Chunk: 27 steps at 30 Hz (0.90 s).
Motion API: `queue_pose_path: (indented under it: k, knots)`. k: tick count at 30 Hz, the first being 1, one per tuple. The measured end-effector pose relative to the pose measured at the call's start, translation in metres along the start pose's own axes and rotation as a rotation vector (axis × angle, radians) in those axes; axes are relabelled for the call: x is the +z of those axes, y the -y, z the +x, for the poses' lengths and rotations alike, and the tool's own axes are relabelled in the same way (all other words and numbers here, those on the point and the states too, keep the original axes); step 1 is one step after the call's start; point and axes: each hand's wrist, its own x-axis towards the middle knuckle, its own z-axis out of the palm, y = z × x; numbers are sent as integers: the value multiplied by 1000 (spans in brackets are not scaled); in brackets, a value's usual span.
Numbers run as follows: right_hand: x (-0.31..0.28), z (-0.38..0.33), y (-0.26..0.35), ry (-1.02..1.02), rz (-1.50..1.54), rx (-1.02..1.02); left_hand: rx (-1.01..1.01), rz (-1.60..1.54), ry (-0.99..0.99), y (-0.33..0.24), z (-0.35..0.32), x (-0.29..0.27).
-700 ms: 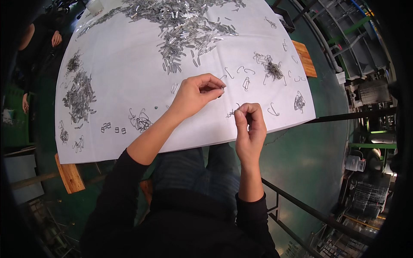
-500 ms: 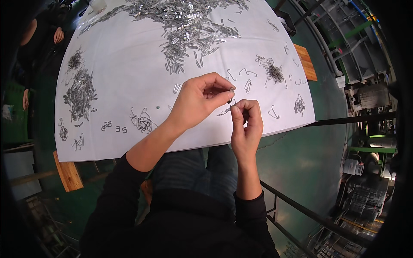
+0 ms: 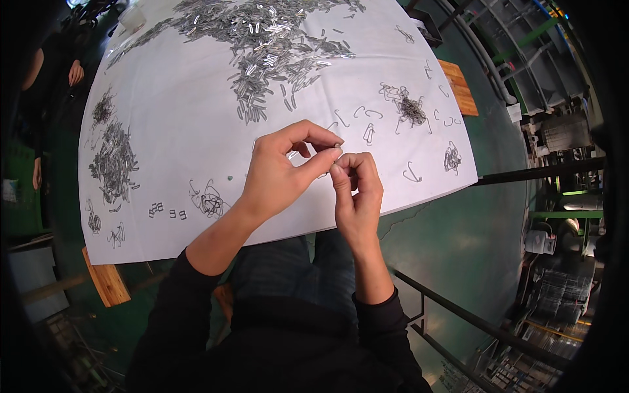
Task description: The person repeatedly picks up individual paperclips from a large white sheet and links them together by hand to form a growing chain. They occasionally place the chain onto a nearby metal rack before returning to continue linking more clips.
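Note:
Over the near edge of the white-covered table (image 3: 196,118), my two hands meet fingertip to fingertip. My left hand (image 3: 278,171) is closed in a pinch on a small metal piece (image 3: 338,145), whose tip shows at the thumb and forefinger. Just below and to the right, my right hand (image 3: 360,193) is also closed, thumb against curled forefinger; what lies in that pinch is hidden. Beyond the fingers are loose bent wire hooks (image 3: 371,135). Another bent wire hook (image 3: 411,172) lies to the right of my right hand.
A wide heap of flat oblong metal pieces (image 3: 262,42) covers the far middle. A smaller pile (image 3: 113,167) lies left, with small metal loops (image 3: 173,213) and a wire tangle (image 3: 211,205) nearer. Tangled hooks (image 3: 413,110) sit right. A person's hand (image 3: 76,72) shows far left.
Both hands have shifted left in the picture and their fingertips are closer together. The curved wire that showed between them is now mostly covered. The view has tilted slightly.

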Motion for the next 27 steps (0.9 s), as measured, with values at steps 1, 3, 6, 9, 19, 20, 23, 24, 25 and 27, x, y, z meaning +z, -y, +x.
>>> queue_pose_path:
  k: [1,3,6,9,19,20,23,24,25,27]
  knots:
    - [-1,1,-3,29,5,-4,20,16,-1,1,0,-1]
    - [-4,1,-11,95,14,-12,56,33,-6,2,0,-3]
    - [-18,20,-46,113,25,106,91,25,-17,2,0,-9]
    - [-41,73,-97,60,-374,78,98,-6,-31,-5,-1,-18]
    - [-58,145,-149,463,-939,63,100,-2,-122,-27,-12,-43]
    - [-57,148,-147,490,-881,89,93,-9,-126,-27,-14,-44]
    - [-45,152,-145,584,-766,73,59,-13,-145,-29,-19,-44]
    - [-43,154,-145,607,-740,56,52,-5,-147,-29,-19,-44]
    - [-40,154,-147,607,-779,22,48,-18,-146,-29,-19,-43]
    - [-36,154,-150,623,-857,-19,46,-16,-156,-29,-19,-42]
